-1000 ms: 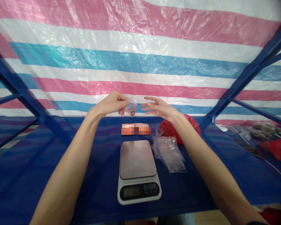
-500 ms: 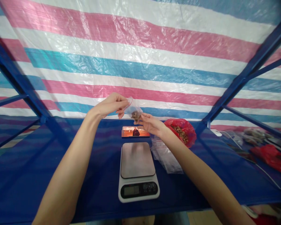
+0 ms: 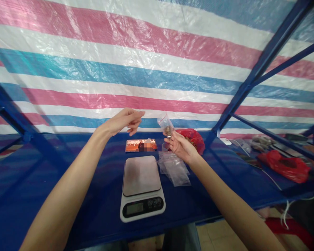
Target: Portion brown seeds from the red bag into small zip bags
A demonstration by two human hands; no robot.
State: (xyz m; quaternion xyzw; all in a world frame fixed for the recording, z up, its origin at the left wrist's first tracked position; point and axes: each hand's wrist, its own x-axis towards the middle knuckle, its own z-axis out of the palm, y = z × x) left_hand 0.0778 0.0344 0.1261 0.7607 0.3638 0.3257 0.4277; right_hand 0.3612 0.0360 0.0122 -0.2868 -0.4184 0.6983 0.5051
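Head view: since half a second ago, the small clear bag (image 3: 164,120) of brownish pieces has left the left hand (image 3: 127,122) and shifted rightward, pinched by the right hand's (image 3: 180,145) fingertips at 1 o'clock from the scale (image 3: 142,176). Between 11 and 12 the left hand hovers, fingers loosely spread. Flat bags (image 3: 176,172) lie at 2 o'clock, red bag (image 3: 199,143) farther out, phone (image 3: 141,145) at 12.
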